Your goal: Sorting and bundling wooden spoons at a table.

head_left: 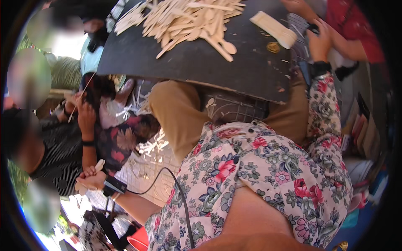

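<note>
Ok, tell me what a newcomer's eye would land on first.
The big heap of pale wooden cutlery on the black table, near the top, would likely catch the eye first. Next comes the flowered shirt filling the lower middle, then the left hand at lower left, gripping pale wooden pieces.

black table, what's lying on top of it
On the black table lie a loose heap of wooden spoons, a neat wooden stack and a small yellowish coil. The heap hides its lower layers and the surface beneath.
</note>
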A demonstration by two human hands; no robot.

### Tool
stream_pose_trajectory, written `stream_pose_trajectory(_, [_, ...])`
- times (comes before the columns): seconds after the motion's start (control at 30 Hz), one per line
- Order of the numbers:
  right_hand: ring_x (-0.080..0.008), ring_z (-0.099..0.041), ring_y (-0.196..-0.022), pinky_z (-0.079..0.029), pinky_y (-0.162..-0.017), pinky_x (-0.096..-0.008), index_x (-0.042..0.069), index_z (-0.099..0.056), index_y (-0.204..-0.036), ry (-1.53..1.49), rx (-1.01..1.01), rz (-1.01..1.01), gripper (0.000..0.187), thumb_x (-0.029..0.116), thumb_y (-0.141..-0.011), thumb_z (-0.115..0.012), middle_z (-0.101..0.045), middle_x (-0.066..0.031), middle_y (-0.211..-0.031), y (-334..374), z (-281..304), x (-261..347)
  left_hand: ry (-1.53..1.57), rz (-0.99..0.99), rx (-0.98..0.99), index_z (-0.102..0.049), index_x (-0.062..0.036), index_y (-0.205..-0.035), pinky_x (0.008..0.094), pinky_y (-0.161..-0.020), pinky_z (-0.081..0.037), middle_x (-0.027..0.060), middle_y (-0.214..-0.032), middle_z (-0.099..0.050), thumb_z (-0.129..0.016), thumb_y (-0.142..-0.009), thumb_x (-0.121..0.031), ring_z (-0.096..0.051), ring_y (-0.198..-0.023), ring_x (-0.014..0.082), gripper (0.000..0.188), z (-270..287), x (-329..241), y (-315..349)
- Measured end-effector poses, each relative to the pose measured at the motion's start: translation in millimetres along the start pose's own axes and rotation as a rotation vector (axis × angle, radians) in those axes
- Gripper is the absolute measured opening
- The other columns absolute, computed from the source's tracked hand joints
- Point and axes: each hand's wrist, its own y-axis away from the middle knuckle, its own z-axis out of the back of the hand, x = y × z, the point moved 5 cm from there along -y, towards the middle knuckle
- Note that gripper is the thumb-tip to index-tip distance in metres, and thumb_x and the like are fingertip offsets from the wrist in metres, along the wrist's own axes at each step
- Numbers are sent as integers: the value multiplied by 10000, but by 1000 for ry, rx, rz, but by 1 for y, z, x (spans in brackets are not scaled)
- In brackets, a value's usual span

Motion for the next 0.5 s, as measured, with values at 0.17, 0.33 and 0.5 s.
stream_pose_trajectory(0.17, [-363, -462, -1205, -355, -1061, -431, 14, -619, -1045, -94, -86, -117, 395, 37, -651, -617, -547, -175, -1254, 7, -11, 41, 90, 347, 290, -375, -120, -686, 238, -357, -212, -16, -523, -259, -491, -983, -379, -253, -401, 97, 411, -179, 51, 132])
stream_pose_trajectory(0.33, [-351, -431, -1251, -376, -1035, -425, -3, -620, -1047, -34, -75, -235, 369, 23, -679, -618, -518, -185, -1303, 8, -5, 53, 199, 704, 755, -443, -123, -710, 231, -377, -237, -34, -508, -292, -506, -990, -377, -269, -411, 72, 384, -313, 104, 243])
stream_pose_trajectory(0.5, [-351, -435, -1249, -345, -1074, -415, -5, -595, -1113, -27, -68, -308, 448, 13, -667, -636, -512, -195, -1308, 12, 5, 53, 268, 748, 1167, -444, -117, -721, 230, -388, -237, -42, -514, -281, -513, -991, -362, -270, -415, 70, 371, -391, 81, 339])
